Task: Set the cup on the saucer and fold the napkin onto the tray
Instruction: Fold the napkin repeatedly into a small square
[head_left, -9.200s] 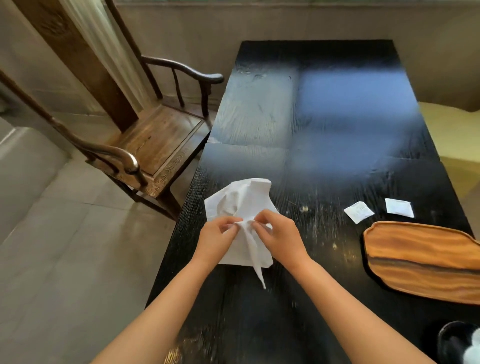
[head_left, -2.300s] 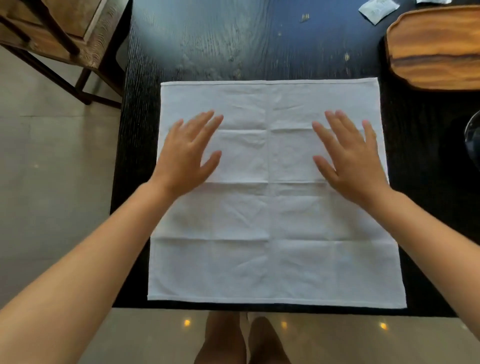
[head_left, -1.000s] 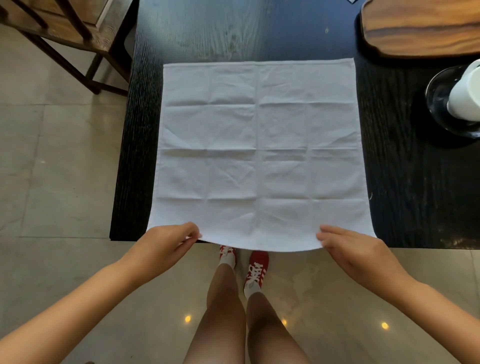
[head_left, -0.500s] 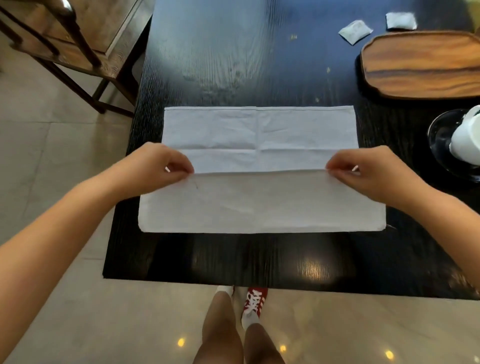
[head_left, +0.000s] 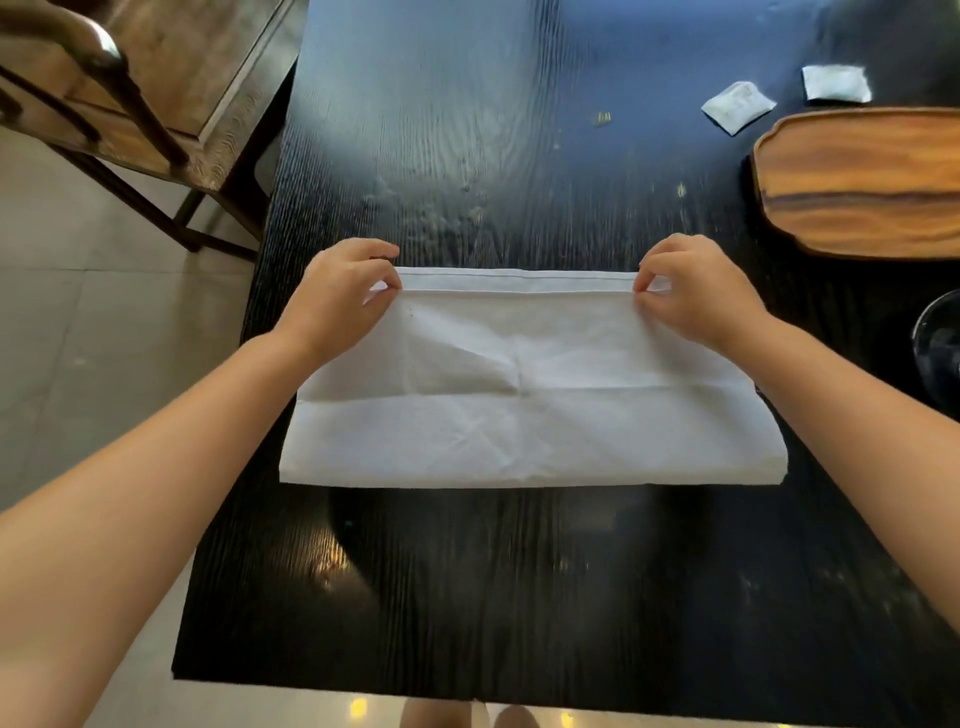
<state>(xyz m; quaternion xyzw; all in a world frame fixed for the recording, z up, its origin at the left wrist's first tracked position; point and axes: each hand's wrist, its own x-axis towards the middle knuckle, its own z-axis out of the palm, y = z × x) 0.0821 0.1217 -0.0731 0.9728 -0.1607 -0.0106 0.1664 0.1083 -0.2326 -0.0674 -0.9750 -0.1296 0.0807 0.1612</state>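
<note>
A white cloth napkin (head_left: 524, 410) lies folded in half on the black table (head_left: 519, 597), its fold toward me and its two free edges nearly lined up at the far side. My left hand (head_left: 340, 299) pinches the far left corner. My right hand (head_left: 696, 293) pinches the far right corner. The wooden tray (head_left: 862, 182) lies at the far right with nothing on it. A dark glass saucer (head_left: 937, 348) shows only partly at the right edge. The cup is out of view.
Two small white packets (head_left: 737, 106) (head_left: 835, 83) lie beyond the tray. A wooden armchair (head_left: 135, 98) stands beside the table's left side. The table's near edge is close to me, with tiled floor (head_left: 78, 338) to the left.
Both hands have carried the napkin's near edge up and over to the far edge, so the cloth now lies doubled. The view has shifted, and the cup has left the frame.
</note>
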